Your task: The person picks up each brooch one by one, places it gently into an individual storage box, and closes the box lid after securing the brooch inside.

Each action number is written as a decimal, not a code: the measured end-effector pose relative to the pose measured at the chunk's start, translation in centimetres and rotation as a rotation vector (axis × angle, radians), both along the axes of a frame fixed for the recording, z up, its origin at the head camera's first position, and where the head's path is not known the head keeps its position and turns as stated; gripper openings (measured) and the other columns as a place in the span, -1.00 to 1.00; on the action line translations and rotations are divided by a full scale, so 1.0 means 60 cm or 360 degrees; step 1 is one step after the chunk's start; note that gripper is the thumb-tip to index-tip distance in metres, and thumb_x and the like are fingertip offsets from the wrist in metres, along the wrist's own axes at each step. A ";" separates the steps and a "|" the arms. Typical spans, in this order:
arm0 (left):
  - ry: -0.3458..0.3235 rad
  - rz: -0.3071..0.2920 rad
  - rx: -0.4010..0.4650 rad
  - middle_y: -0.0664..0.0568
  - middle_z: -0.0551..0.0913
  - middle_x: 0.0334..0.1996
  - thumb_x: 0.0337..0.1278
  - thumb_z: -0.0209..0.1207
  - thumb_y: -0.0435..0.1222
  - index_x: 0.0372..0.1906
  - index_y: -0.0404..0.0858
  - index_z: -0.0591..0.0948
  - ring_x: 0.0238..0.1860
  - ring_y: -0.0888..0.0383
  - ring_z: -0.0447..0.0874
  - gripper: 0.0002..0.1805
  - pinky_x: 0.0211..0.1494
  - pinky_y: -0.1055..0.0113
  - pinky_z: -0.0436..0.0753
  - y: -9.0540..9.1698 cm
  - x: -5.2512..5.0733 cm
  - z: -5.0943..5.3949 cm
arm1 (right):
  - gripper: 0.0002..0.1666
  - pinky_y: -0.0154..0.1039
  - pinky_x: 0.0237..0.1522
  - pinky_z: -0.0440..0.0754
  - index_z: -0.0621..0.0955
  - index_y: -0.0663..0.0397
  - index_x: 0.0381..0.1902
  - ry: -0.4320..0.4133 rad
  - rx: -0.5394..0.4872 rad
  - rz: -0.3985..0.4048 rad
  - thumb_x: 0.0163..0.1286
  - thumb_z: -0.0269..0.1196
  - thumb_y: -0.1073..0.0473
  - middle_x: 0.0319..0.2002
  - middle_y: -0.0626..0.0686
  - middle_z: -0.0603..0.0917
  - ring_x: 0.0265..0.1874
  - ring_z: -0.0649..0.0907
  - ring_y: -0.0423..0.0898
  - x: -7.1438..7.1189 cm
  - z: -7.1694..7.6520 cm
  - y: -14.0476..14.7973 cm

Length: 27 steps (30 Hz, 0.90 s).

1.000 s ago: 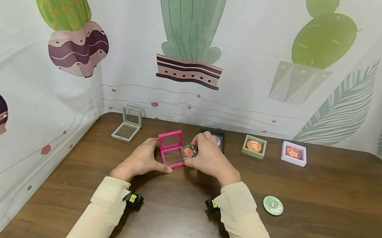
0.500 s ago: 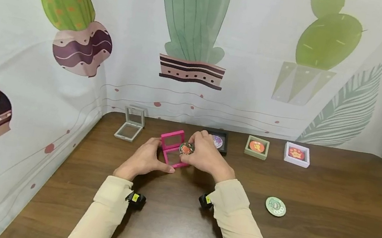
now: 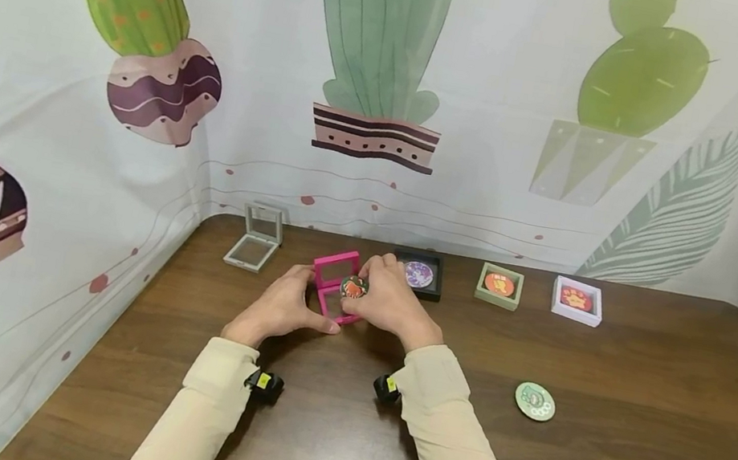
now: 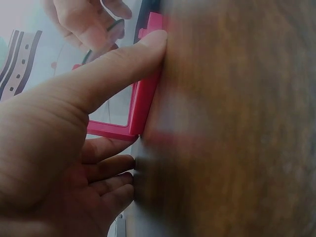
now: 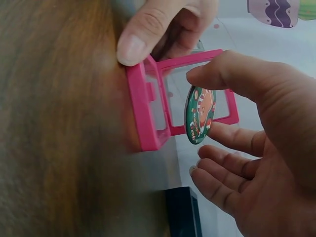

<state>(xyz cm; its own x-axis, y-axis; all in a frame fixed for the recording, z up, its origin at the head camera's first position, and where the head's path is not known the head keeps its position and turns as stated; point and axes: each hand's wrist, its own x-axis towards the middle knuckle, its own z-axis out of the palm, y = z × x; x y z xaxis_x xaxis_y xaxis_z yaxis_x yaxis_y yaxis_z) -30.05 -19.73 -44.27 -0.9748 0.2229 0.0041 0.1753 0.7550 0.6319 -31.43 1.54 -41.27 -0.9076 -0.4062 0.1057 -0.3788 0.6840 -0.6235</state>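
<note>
A pink display case (image 3: 337, 258) with clear panes stands unfolded on the table, its lid tilted up at the back. My left hand (image 3: 282, 302) grips it from the left, thumb on the front edge and fingers by the side. Between thumb and index finger, my right hand (image 3: 394, 301) pinches a round badge (image 5: 200, 116) with a dark green rim and an orange figure. In the right wrist view the badge hangs tilted over the case's lower half (image 5: 141, 111). The other right fingers are loosely bent. In the left wrist view the left thumb partly hides the case.
An unfolded grey case (image 3: 242, 266) stands at the back left. Behind my right hand is a black case (image 3: 432, 293) with a purple badge. Farther right stand a green case (image 3: 496, 300) and a white case (image 3: 577, 316), each with a badge. A light green badge (image 3: 535, 402) lies front right.
My right hand has carried the badge slightly left, from beside the pink case to over its lower half. The left hand keeps its grip. The head view has shifted a little.
</note>
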 end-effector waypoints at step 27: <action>-0.0009 -0.0006 -0.0010 -0.31 0.35 0.51 -0.17 0.70 -0.04 0.39 -0.51 0.46 0.49 -0.22 0.34 0.06 0.51 -0.11 0.38 0.000 0.001 0.003 | -0.41 -0.05 0.10 0.60 0.54 0.30 0.05 -0.0082 -0.0034 0.0010 0.20 0.52 0.11 -0.02 0.14 0.44 0.02 0.42 0.07 -0.002 -0.030 -0.015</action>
